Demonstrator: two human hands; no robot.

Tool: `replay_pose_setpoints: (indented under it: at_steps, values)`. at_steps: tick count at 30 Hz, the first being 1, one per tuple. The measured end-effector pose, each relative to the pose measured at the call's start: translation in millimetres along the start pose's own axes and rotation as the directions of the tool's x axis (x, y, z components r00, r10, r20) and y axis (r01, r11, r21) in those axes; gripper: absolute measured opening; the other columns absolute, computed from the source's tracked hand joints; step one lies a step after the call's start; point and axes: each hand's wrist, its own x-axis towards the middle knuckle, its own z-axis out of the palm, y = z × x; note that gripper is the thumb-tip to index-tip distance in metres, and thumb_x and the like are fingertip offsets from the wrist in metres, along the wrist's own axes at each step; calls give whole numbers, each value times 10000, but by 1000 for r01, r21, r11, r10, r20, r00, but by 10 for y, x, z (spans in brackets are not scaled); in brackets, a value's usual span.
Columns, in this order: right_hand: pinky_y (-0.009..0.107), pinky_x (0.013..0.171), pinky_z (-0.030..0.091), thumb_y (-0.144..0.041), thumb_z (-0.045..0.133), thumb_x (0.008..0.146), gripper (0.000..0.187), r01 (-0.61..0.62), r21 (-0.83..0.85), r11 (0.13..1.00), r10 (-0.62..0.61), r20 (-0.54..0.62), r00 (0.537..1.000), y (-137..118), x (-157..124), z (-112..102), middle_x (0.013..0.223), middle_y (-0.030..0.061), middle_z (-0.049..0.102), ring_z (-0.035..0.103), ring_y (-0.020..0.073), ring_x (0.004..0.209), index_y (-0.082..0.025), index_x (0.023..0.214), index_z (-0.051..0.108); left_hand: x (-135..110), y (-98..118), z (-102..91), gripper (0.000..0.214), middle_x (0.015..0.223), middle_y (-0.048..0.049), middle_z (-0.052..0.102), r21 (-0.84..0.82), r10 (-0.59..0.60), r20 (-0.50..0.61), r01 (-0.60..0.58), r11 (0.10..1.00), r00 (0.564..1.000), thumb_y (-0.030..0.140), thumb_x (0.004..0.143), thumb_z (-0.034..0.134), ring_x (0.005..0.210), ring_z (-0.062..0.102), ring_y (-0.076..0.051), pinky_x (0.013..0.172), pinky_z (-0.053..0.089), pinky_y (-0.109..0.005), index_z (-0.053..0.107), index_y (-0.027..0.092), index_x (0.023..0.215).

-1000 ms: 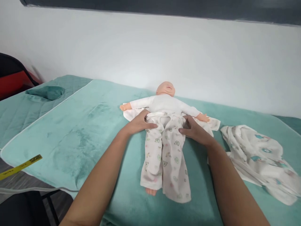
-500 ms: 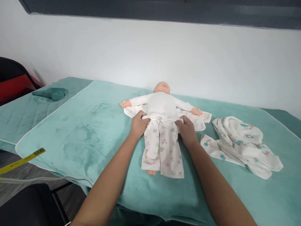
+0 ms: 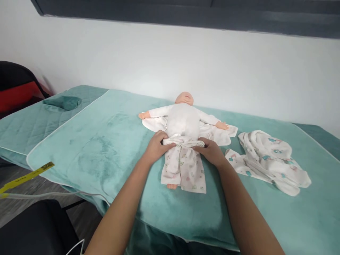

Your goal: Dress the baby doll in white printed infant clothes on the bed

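Waistband sits bunched lower on the doll than before, pants at its six o'clock, your left hand and right hand each pinching the waistband, cloth at the pants' three o'clock

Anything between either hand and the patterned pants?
Nothing visible: the left hand and right hand both grip the bunched waist of the patterned pants. The crumpled cloth lies aside, right of the right hand.
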Motion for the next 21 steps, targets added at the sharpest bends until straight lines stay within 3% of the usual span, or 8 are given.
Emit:
replay_pose_setpoints:
  at_steps: [2,6,12,15,19,21]
  values:
    - [274,605,353,-471,691,715,322,-19,-6,1000,19,-36,999,-5,-15,48,626,-29,496,447,154,656,-200,643,534,-19,10,22,333,742,21,483,33,3,-24,-2,999,1000,417,773,678,752,457,-143,690,360,-267,462,191,659]
    - [267,587,346,-460,672,718,331,-41,107,993,52,-104,993,-23,-25,124,600,-34,469,422,145,638,-206,612,489,-53,13,37,355,618,59,401,-55,-130,-81,126,991,988,418,771,657,622,374,-111,590,305,-247,426,192,623]
    - [261,587,355,-472,691,723,325,-95,234,968,123,-110,986,-55,-63,153,615,-46,488,435,137,627,-208,665,512,-34,28,25,332,672,61,452,-157,-186,-42,178,971,982,457,753,684,649,411,-110,603,341,-235,483,195,721]
    - [263,605,375,-500,702,736,337,-91,190,978,104,-55,993,-69,-137,107,654,-41,510,462,144,656,-206,712,540,-55,66,-4,323,784,33,541,-152,-163,34,167,974,986,484,772,673,743,483,-135,663,388,-246,546,194,833]
    - [289,675,429,-491,743,718,349,-80,171,982,56,144,988,-74,-297,50,804,-7,591,540,189,779,-209,863,599,-189,104,-62,367,925,-3,565,-128,-138,152,158,979,979,482,761,700,865,528,-171,768,434,-280,561,195,943]
    - [301,713,441,-466,770,695,358,-28,134,991,7,152,988,-74,-382,55,895,8,595,556,206,841,-218,886,596,-277,105,-75,397,1005,-26,549,-90,-105,171,122,988,980,465,723,743,946,532,-193,837,443,-304,563,195,953]
